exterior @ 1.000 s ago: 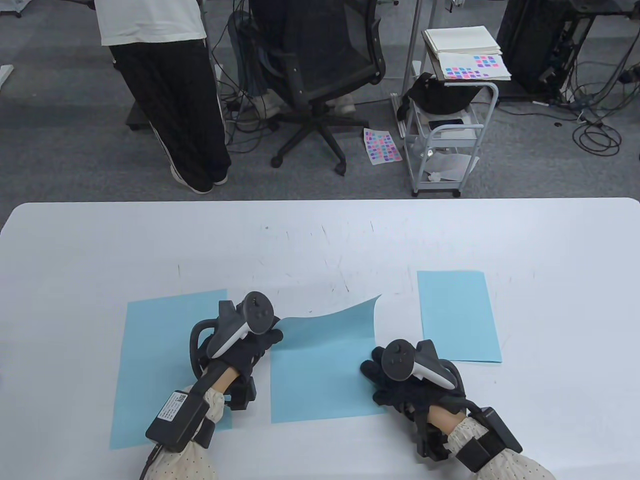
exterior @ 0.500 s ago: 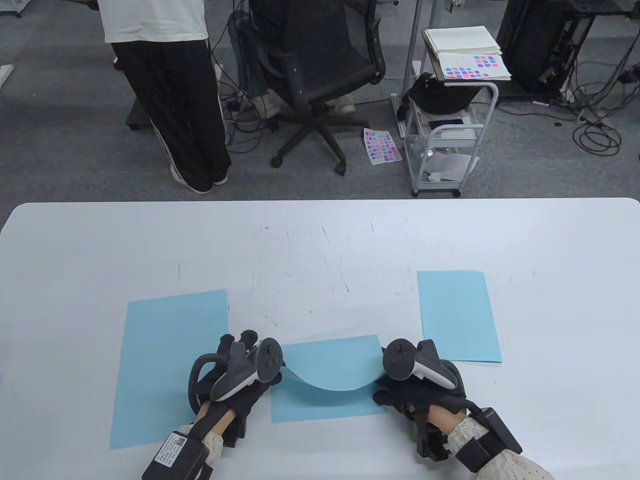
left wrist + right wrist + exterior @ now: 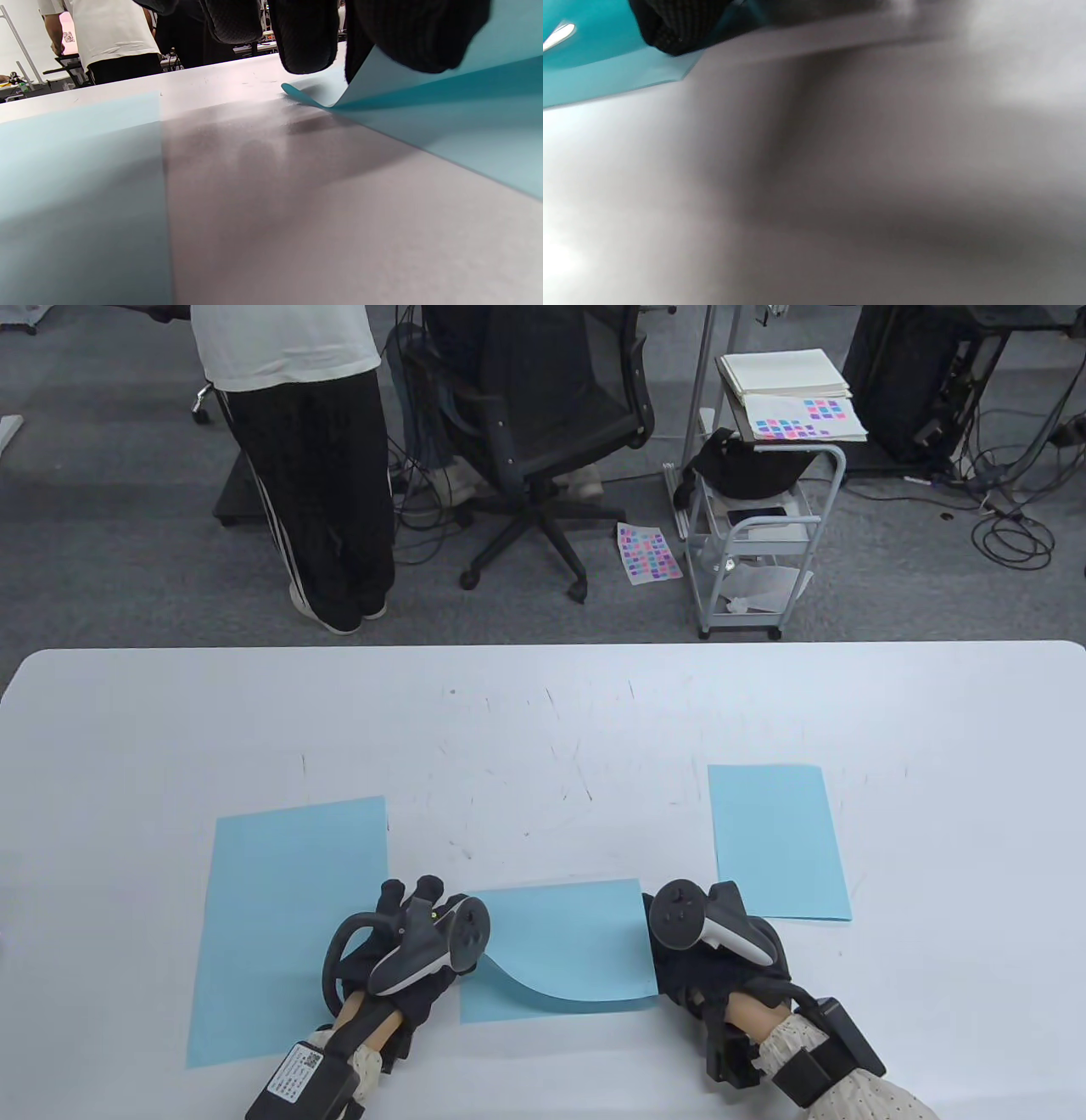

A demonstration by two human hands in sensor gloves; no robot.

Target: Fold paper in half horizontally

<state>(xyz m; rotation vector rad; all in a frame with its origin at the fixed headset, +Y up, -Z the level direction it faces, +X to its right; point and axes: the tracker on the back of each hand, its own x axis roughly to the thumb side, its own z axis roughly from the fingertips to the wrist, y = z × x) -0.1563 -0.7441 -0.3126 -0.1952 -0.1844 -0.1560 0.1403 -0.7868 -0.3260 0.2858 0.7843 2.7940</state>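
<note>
The light blue paper (image 3: 568,942) lies in the middle of the white table (image 3: 543,729), its far half brought over toward the near edge. The right side lies nearly flat with the corners together; the left side still curves up. My left hand (image 3: 424,976) pinches the flap's left edge, lifted off the lower layer, as the left wrist view shows with the fingers (image 3: 407,38) on the paper (image 3: 445,127). My right hand (image 3: 679,976) holds the right corners down; in the right wrist view a fingertip (image 3: 674,25) rests on the paper (image 3: 594,76).
A full flat blue sheet (image 3: 280,899) lies left of my left hand, also in the left wrist view (image 3: 76,169). A narrower blue sheet (image 3: 776,840) lies to the right. A person, an office chair and a cart stand beyond the table's far edge.
The far half of the paper came over toward me. My left hand moved nearer with its edge, and the right side of the flap came down onto the near right corner.
</note>
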